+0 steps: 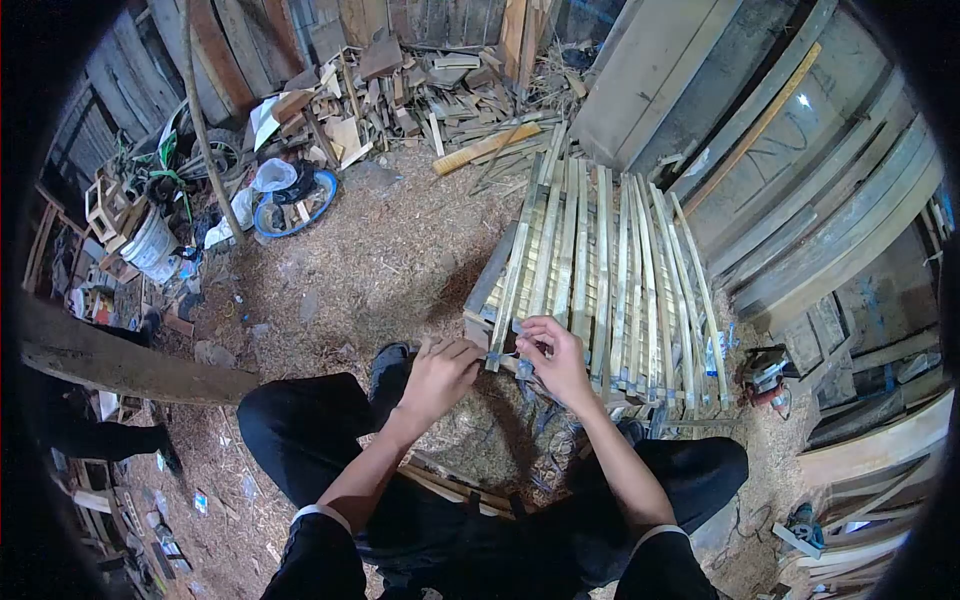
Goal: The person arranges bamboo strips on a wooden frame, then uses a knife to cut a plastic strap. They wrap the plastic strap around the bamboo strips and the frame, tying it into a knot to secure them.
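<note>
My left hand is closed, its fingertips pinched together beside the near left corner of a rack of long thin wooden slats. Just to its right, my right hand has thumb and fingers curled together at the end of the leftmost slat. Between the hands, small greyish pieces like a thin strip show at the slat's end. What exactly the fingertips hold is too small to make out. The slats lie side by side, running away from me over a lighter slatted layer.
Scrap wood is heaped at the back wall. A blue basin and a white bucket stand at left, near a wooden beam. Power tools lie at right. Another person's leg shows at far left.
</note>
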A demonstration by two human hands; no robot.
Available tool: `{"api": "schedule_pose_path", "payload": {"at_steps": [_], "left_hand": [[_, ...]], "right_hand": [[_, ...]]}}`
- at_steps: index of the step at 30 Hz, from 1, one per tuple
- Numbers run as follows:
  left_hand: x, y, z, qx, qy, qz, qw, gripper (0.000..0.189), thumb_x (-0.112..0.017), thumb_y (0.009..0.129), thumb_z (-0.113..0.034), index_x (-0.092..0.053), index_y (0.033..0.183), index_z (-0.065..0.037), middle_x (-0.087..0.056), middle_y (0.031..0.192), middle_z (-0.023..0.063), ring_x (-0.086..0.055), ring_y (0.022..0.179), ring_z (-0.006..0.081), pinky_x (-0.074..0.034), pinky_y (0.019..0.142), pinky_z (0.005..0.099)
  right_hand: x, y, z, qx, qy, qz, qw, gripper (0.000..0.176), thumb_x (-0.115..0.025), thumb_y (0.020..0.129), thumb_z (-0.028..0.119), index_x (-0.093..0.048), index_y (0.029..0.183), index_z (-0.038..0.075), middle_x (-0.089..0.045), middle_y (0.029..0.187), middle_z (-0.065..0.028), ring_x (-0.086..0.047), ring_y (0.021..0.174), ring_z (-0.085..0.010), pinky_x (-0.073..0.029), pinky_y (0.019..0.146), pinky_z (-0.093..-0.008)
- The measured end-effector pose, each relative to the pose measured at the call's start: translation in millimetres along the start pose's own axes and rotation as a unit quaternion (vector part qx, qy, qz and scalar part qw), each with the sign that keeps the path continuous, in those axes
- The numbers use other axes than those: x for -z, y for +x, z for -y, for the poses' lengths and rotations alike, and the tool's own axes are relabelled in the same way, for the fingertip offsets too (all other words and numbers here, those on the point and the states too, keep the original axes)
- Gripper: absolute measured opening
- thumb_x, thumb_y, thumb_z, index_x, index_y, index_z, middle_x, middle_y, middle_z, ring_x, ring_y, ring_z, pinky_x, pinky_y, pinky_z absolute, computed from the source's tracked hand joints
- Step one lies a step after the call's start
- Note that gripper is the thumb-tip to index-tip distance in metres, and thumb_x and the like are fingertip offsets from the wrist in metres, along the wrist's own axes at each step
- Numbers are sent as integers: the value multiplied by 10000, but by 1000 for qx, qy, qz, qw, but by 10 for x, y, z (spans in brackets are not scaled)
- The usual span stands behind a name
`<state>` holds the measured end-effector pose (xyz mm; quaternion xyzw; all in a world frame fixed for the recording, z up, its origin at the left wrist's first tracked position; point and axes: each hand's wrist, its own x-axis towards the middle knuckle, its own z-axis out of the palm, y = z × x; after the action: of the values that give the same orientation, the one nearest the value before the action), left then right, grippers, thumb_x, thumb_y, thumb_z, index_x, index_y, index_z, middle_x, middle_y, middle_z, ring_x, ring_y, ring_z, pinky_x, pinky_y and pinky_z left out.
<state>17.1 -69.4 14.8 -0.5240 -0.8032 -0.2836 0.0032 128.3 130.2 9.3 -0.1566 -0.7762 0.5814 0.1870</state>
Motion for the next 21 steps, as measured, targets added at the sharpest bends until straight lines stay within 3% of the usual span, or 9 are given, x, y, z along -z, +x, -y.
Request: {"api": "schedule_pose_path", "payload": {"at_steps": [4,6,8,13,15,16,19,21], "left_hand": [[-75,-32,-34,4,-8,-46,999,178,-708,851,-109,-705,1029,-96,-688,1027,65,-668,982,264,-498,898,410],[-92,-64,-87,73,-47,-29,996,212,-728,848,-75,-720,1059,-64,-725,1007,121,-692,899,314,-548,792,420],[-150,-93,-82,75,-45,-44,995,175,-719,855,-85,-717,1029,-62,-722,967,120,-696,875,315,-553,785,415],[-327,-202,-74,108,-71,-63,990,159,-727,856,-117,-734,1000,-50,-738,915,124,-708,835,327,-567,747,404],[-387,-214,-118,197,-131,-55,970,181,-741,864,-156,-746,1005,-43,-751,921,125,-721,807,327,-577,726,381],[-385,-208,-156,197,-131,-54,970,181,-741,864,-156,-746,1005,-43,-751,921,125,-721,807,327,-577,726,381],[-417,-198,-251,268,-186,-25,945,223,-751,874,-167,-731,1035,-13,-757,961,158,-750,796,280,-583,706,352],[-569,-227,-222,316,-325,-42,891,271,-754,891,-164,-708,1078,27,-773,977,154,-758,823,206,-577,732,305]], "right_hand": [[51,-42,72,-37,0,21,999,273,-720,914,18,-644,1175,-1,-717,1004,-84,-691,906,-136,-544,787,-287],[69,-58,62,-59,3,27,998,261,-720,912,15,-652,1164,3,-717,995,-81,-691,893,-129,-547,761,-285],[87,-78,5,-42,-27,31,998,232,-733,910,19,-655,1127,-6,-708,951,-47,-671,838,-97,-514,700,-246],[107,-158,100,8,-88,13,996,191,-745,895,22,-683,1075,11,-716,940,-58,-652,787,-94,-500,672,-247],[102,-178,93,1,-96,13,995,178,-750,889,21,-688,1055,13,-714,939,-63,-647,781,-97,-502,676,-250],[90,-191,58,20,-105,5,994,176,-750,885,20,-685,1048,9,-711,933,-70,-650,785,-113,-507,683,-259],[69,-228,30,37,-113,4,993,172,-744,881,15,-675,1038,-1,-700,922,-87,-656,795,-146,-518,704,-282],[57,-239,32,35,-112,11,993,169,-738,881,10,-669,1034,-7,-693,917,-98,-659,802,-165,-524,719,-296]]}}
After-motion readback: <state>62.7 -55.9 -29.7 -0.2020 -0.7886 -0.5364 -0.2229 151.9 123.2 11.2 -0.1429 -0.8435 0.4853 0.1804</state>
